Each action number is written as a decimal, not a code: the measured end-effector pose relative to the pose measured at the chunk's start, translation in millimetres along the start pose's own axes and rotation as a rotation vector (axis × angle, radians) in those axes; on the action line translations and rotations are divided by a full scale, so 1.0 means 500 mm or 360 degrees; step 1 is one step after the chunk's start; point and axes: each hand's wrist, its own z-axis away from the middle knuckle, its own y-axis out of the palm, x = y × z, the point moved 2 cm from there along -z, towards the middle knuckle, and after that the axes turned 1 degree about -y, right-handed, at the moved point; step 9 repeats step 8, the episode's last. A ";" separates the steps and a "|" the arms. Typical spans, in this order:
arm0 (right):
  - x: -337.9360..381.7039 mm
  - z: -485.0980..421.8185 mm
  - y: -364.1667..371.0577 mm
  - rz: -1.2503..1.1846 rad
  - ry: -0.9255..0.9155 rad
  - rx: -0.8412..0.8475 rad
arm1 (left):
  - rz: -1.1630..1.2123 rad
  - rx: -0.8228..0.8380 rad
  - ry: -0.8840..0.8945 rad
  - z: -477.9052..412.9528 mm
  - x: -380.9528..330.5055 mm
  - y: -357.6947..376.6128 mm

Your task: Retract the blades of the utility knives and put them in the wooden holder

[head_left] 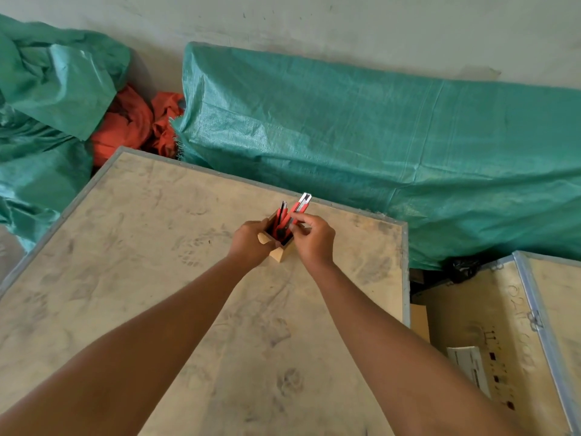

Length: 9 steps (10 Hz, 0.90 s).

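Now right fingers [295, 222] pinching knife [300, 206], holder [279, 253]

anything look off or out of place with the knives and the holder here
Nothing stands out. The wooden holder sits upright, steadied by the left hand; the right hand grips one utility knife leaning in it beside the others.

Single head-worn view: you look forward and steeply down over the surface [157, 278], at arm's reach.
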 end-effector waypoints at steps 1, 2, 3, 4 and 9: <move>-0.010 0.014 0.016 0.0074 -0.0070 0.0031 | 0.0017 0.0010 -0.0029 -0.005 0.011 0.006; -0.019 0.026 0.023 0.0144 -0.0109 0.0042 | 0.0034 0.0005 -0.0039 -0.005 0.011 0.006; -0.028 0.034 0.025 0.0176 -0.0131 0.0035 | 0.0024 -0.0011 -0.0001 0.000 0.005 0.007; -0.026 0.042 0.024 0.0167 -0.0149 0.0023 | 0.0034 -0.0013 0.0012 0.005 0.002 0.008; 0.027 0.047 -0.046 -0.0127 0.0009 0.0030 | 0.0109 -0.0134 -0.0018 0.043 -0.047 -0.028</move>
